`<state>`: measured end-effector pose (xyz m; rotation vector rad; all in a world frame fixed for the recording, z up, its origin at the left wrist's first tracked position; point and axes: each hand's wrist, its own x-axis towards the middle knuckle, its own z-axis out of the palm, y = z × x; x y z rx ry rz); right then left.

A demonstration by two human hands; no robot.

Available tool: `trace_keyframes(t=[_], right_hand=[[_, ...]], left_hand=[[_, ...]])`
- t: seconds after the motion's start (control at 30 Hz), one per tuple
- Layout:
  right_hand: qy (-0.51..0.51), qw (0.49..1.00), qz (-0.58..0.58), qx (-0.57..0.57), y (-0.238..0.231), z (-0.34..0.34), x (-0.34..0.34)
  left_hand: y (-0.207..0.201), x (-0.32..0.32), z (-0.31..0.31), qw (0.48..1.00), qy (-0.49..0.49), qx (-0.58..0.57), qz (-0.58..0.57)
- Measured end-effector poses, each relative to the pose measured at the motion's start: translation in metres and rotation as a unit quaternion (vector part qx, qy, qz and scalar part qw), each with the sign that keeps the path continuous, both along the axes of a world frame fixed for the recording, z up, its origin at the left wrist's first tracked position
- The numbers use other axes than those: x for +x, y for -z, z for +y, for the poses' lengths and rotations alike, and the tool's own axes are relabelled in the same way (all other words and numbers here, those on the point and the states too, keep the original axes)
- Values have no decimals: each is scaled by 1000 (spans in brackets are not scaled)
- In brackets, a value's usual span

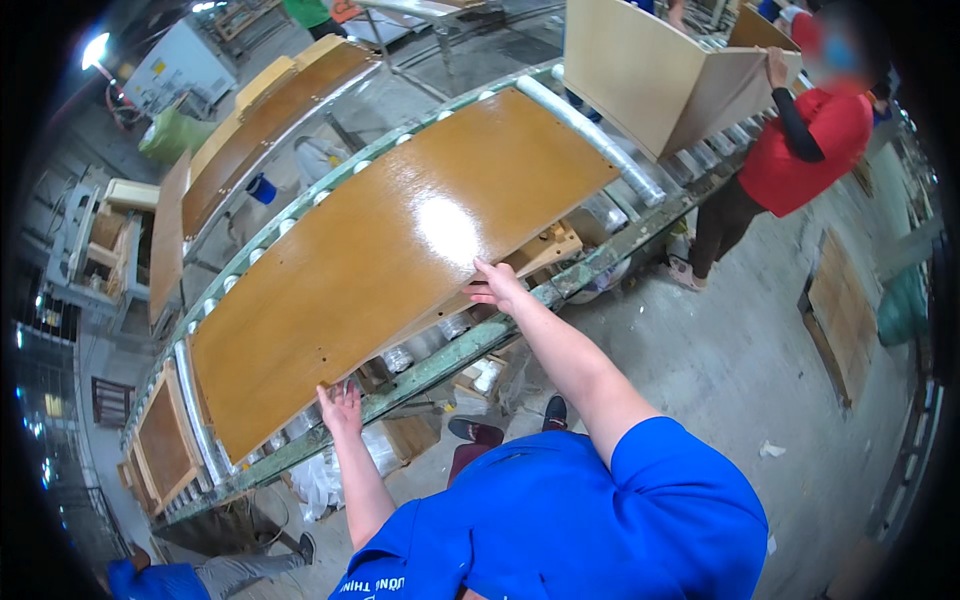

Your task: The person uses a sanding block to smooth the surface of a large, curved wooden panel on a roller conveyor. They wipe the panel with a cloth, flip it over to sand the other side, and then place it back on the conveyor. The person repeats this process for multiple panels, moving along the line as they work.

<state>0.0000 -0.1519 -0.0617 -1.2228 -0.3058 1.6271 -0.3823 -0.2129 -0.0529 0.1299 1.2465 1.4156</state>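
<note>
A long brown wooden panel [350, 235] with a glossy finish and small holes lies across the roller conveyor in front of me. At its near edge, toward the left end, is my left hand [342, 410], palm up with its fingers apart and the fingertips at the edge. My right hand [495, 288] is farther along the same edge, near the middle. Its thumb reaches the panel's edge and its other fingers stretch out just below it. Neither hand visibly closes around the panel. Under the panel's right part shows a lighter board [548, 246] with holes.
The conveyor's green rail [440, 367] runs between me and the panel. At right, a person in red [815, 150] holds a pale cabinet carcass [640, 75]. A framed panel [165, 440] sits on rollers at left. A board [840, 310] lies on the floor.
</note>
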Motion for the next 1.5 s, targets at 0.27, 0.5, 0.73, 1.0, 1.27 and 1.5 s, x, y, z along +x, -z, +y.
trace_keyframes(t=[0.27, 0.5, 0.73, 1.0, 1.27, 1.5], right_hand=[[-51, 996, -64, -24, -11, -3, 14], [-107, 987, -120, -7, 16, -73, 10], [25, 968, -215, -130, 84, -195, 50], [70, 899, -419, -102, 107, -146, 43], [-12, 874, -440, -205, 97, -106, 40], [70, 966, -243, 49, 97, -162, 68]], left_hand=[[11, -13, 37, 992, -32, 40, -119], [14, -9, 32, 995, -71, 50, -57], [-9, -16, -6, 980, 170, -88, 46], [-6, 79, -102, 876, 432, -153, 148], [-18, 81, -190, 823, 470, -203, 247], [-4, 114, -191, 838, 449, -157, 267]])
